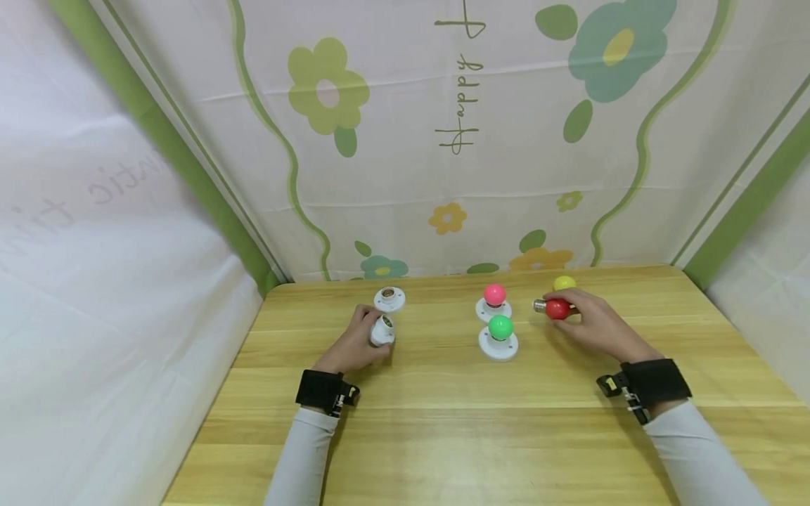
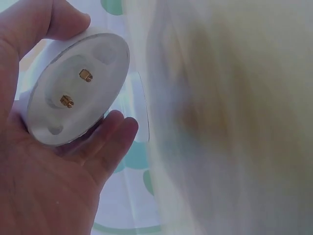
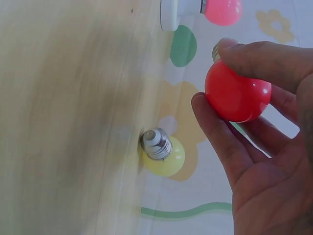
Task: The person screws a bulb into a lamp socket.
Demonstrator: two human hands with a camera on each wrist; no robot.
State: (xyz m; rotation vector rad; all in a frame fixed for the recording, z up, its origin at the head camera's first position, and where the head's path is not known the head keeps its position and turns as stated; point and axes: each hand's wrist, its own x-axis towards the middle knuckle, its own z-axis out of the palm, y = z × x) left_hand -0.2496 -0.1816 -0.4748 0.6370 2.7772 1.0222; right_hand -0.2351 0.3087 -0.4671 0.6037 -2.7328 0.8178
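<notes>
A light wooden table (image 1: 443, 436) carries a round white lamp socket (image 1: 389, 299) with an open threaded mouth, standing empty near the far edge. Right of it, a glossy pink bulb (image 1: 494, 294) sits in its own white base, and just in front a green bulb (image 1: 500, 327) sits in another. A yellow bulb (image 1: 564, 283) lies loose (its metal screw cap shows from the right wrist). Behind hangs a white cloth backdrop (image 1: 405, 140) printed with flowers and green stripes.
</notes>
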